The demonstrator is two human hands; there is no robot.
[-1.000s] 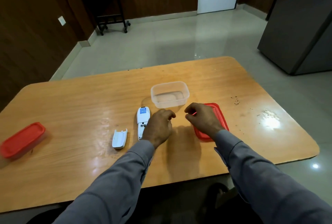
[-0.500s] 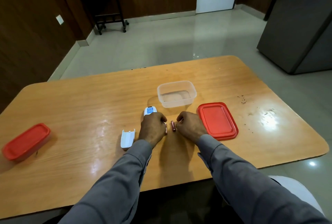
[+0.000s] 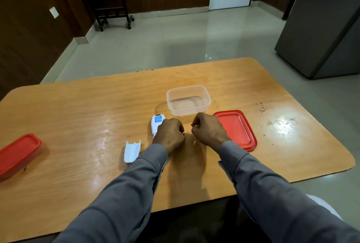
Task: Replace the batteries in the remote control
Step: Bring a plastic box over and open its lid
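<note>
With the white plastic battery cover (image 3: 132, 151) already off and lying to the left of the face-down white remote control (image 3: 156, 124), each curled hand, left (image 3: 169, 133) and right (image 3: 208, 131), apparently pinches a small battery, so insertion and re-covering remain.

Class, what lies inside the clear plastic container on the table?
The clear plastic container looks empty: only the wooden table shows through it. Its near wall is partly hidden behind the right hand.

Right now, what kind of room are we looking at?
Probably a home dining or kitchen area: a wooden table, a grey fridge on a tiled floor, and plastic food boxes.
</note>
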